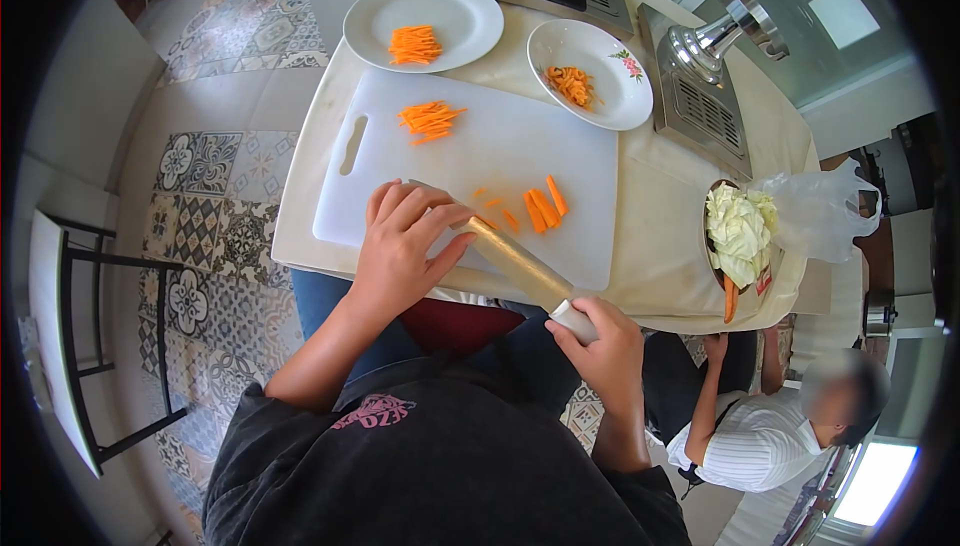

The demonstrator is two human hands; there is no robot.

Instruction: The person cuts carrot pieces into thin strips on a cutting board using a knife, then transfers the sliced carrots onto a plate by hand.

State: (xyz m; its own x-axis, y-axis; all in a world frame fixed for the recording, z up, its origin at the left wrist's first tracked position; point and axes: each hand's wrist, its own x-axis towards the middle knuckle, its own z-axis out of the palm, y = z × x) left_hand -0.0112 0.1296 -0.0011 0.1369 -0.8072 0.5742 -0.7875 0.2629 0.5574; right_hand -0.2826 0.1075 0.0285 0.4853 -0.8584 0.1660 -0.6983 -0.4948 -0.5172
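Right hand (607, 344) gripping knife handle (573, 322), left hand (408, 236) half spread, at blade (520, 259)

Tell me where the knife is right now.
Just below centre in the head view, the knife slants over the cutting board's near edge, its white handle in the right hand's grip, its blade reaching the left hand.

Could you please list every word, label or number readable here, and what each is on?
"SEZO", as best I can read: pink print on the black shirt; smaller marks there are too blurred.
Red patch by the cabbage: too small to read.
Knife: no readable text.
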